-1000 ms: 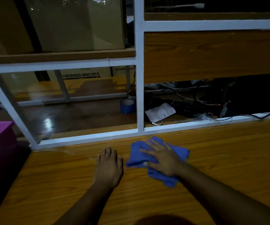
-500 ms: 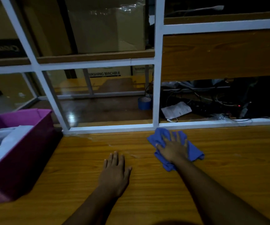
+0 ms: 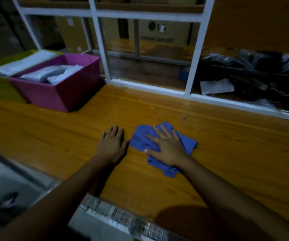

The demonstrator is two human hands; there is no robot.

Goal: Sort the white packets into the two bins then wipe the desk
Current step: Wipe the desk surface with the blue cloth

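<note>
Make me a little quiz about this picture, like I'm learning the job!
1. True or false: the right hand presses flat on the blue cloth.
2. Fill the gap: the left hand lies flat on the ____ and holds nothing.
3. Where are the white packets? A) in the bins B) in the left hand C) under the cloth

Key: 1 true. 2 desk. 3 A.
</note>
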